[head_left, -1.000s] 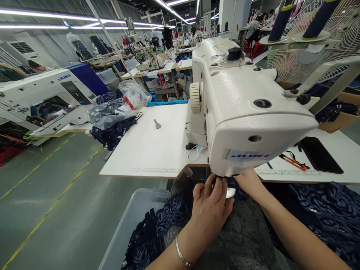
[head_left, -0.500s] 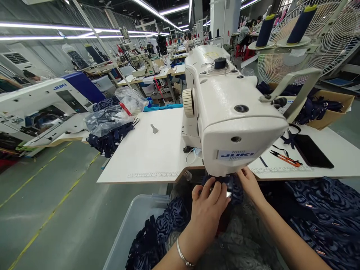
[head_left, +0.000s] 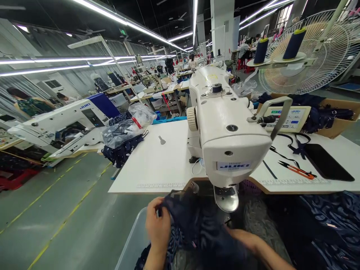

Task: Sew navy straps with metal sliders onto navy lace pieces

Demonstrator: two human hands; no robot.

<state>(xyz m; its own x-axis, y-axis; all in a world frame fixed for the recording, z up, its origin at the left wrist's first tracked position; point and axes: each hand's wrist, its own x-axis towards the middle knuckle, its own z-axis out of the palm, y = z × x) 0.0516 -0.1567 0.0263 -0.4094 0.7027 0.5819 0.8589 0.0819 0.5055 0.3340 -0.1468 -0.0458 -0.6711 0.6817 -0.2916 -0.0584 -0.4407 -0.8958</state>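
Observation:
A navy patterned garment (head_left: 208,228) hangs blurred in front of the white sewing machine (head_left: 236,146), clear of its needle area. My left hand (head_left: 159,223) pinches the garment's upper left corner between thumb and fingers. At its right side my right hand (head_left: 242,238) grips the cloth, its fingertips hidden behind the fabric and smeared by motion. Under the machine head the rounded metal plate (head_left: 227,200) is uncovered. Dark patterned pieces lie in the clear plastic bin (head_left: 132,234) below my left hand.
On the white table (head_left: 157,165) lie a flat metal key-like piece (head_left: 162,140), orange thread snips (head_left: 298,170), a black phone (head_left: 327,161) and thin straps. A control panel (head_left: 289,118), thread cones and a large fan (head_left: 303,56) stand right. More navy cloth (head_left: 332,221) lies lower right.
The garment has come out from under the machine head toward me and left. My left hand moved left with it; my right hand moved down and nearer. The view has tilted up.

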